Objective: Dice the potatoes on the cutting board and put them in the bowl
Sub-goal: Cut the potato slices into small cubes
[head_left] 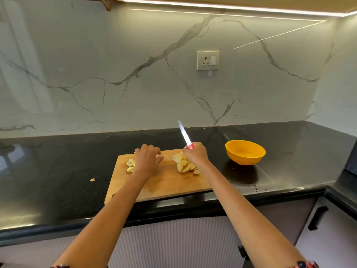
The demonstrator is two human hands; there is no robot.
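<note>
Both bare arms reach forward — the left hand [147,158] palm down with fingers [156,149] loosely curled, the right hand [195,154] fisted, knuckles up.

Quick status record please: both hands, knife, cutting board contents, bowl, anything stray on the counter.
left hand: over the cutting board, fingers loosely curled beside the diced potato pieces; contact unclear
right hand: grips the red-handled knife, blade raised, pointing away
potato slices: piled on the board's right side, not yet diced
orange bowl: on the counter right of the board, looks empty
stray potato bit: on the counter left of the board
</note>
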